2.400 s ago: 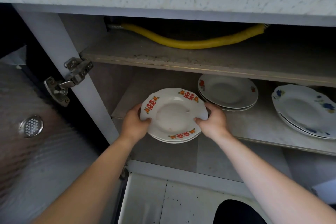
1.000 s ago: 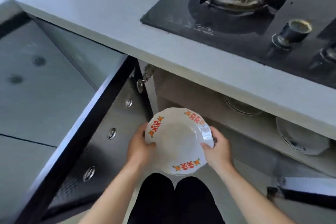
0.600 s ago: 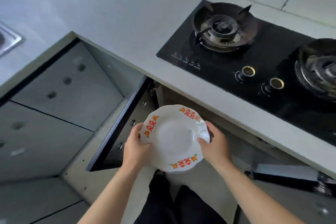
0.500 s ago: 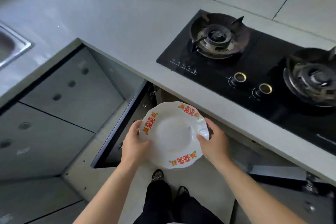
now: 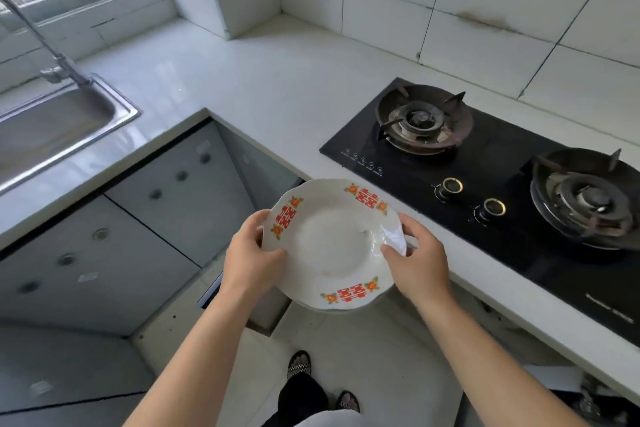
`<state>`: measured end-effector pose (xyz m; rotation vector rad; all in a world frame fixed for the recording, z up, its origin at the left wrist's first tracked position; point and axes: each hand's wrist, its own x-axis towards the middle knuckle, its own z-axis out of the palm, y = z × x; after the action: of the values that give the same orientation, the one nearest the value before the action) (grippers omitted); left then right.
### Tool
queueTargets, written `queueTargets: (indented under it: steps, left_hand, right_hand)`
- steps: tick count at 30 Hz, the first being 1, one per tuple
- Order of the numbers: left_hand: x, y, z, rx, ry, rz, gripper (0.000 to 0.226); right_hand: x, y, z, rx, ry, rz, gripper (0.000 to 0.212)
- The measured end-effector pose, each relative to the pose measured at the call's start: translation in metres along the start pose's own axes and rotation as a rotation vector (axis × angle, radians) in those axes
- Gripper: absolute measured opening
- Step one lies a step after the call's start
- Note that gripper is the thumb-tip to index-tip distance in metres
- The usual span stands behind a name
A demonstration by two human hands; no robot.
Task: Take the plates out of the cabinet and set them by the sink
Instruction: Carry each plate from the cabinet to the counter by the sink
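Glossy white counter [image 5: 242, 80], steel sink [image 5: 52, 125] far left; left hand [image 5: 249, 260] and right hand [image 5: 419, 267] each grip the scalloped plates [image 5: 332, 246].

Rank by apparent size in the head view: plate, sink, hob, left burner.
1. Hob, cut off at the right edge.
2. Sink, cut off at the left; unsure against the plate.
3. Plate, enlarged by nearness.
4. Left burner.
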<state>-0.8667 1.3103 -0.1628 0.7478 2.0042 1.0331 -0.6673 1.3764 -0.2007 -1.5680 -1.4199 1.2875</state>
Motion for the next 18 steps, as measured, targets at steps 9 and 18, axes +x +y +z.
queueTargets:
  steps: [9,18]
  left_hand:
    - [-0.026,-0.008,-0.043,-0.07,0.142,0.004,0.056]
    - [-0.024,-0.039,-0.13,-0.168,0.294,-0.017,0.058]
  right_hand:
    - [-0.011,-0.034,0.028,-0.019,-0.133,-0.135,0.043]
    - [-0.023,-0.074,0.116,-0.066,-0.285,-0.19,0.048]
